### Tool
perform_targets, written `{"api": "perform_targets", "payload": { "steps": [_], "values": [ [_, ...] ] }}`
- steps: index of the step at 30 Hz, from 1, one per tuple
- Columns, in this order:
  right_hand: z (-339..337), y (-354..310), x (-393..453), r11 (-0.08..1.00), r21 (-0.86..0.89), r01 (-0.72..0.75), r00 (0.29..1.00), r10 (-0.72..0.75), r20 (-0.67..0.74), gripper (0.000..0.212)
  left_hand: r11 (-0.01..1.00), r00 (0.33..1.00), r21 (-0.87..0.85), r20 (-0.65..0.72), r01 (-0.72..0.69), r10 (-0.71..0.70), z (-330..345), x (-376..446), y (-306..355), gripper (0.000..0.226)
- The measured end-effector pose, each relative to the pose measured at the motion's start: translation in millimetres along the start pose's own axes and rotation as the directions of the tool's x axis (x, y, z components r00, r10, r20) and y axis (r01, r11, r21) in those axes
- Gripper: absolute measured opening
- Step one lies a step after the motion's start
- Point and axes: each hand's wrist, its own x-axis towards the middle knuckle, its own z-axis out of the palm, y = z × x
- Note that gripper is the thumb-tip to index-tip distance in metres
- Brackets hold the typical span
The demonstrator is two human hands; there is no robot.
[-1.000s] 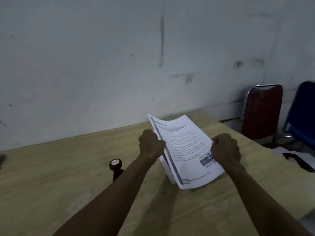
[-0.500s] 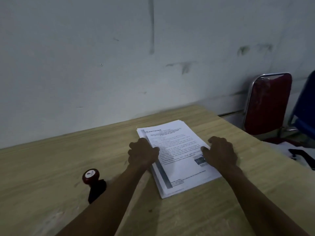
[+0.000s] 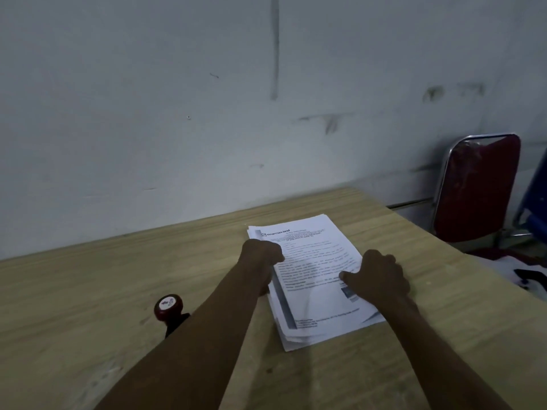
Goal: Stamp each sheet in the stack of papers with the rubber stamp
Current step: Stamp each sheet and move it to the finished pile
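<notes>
A stack of papers with printed text lies flat on the wooden table, its sheets slightly fanned at the near edge. My left hand is curled against the stack's left edge. My right hand holds the right edge, thumb on the top sheet and fingers curled over the side. The rubber stamp, with a red knob, a white label and a black base, stands upright on the table left of the stack. My left forearm hides part of its base.
A grey wall runs close behind the table. A red chair and a blue chair stand past the table's right end. A black object on something white lies at the far right.
The stack was held upright on its edge between both hands; it now lies flat on the table, with my hands still at its two sides. The view has tilted down slightly.
</notes>
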Motion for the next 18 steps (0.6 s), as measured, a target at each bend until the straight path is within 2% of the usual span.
{"api": "perform_targets", "payload": {
  "steps": [3,4,5,6,7,8,10,14,18],
  "values": [
    [3,-1,-3,1.000,-0.002,0.002,1.000,-0.002,-0.013,0.058,0.999,0.999,-0.023,0.003,0.040,-0.040,6,9,0,0.034],
    [3,-1,-4,1.000,0.000,0.000,1.000,0.000,-0.023,0.058,0.999,0.999,-0.021,-0.010,0.047,-0.047,10,11,-1,0.028],
    [4,0,-4,1.000,0.004,-0.003,0.999,0.003,-0.033,0.058,0.998,0.996,0.010,-0.064,0.057,-0.056,17,11,-2,0.011],
    [4,0,-5,1.000,0.007,-0.003,0.999,0.004,-0.042,0.058,0.996,0.990,0.059,-0.130,0.065,-0.057,22,14,-4,0.014],
    [4,0,-5,1.000,0.013,-0.005,0.999,0.006,-0.047,0.058,0.982,0.980,0.167,-0.191,0.093,-0.060,29,15,-7,0.030],
    [4,0,-5,1.000,0.016,-0.005,0.999,0.005,-0.053,0.057,0.949,0.969,0.289,-0.240,0.127,-0.057,33,11,-9,0.037],
    [4,1,-5,1.000,0.017,-0.005,0.998,0.006,-0.062,0.057,0.903,0.958,0.404,-0.285,0.145,-0.027,38,0,-8,0.043],
    [6,2,-5,1.000,0.003,-0.002,0.997,0.002,-0.073,0.056,0.932,0.936,0.333,-0.352,0.147,-0.022,43,7,-6,0.047],
    [7,2,-5,1.000,0.003,0.006,0.997,-0.006,-0.078,0.055,0.995,0.950,0.092,-0.312,0.046,-0.015,37,48,-11,0.057]
  ]
}}
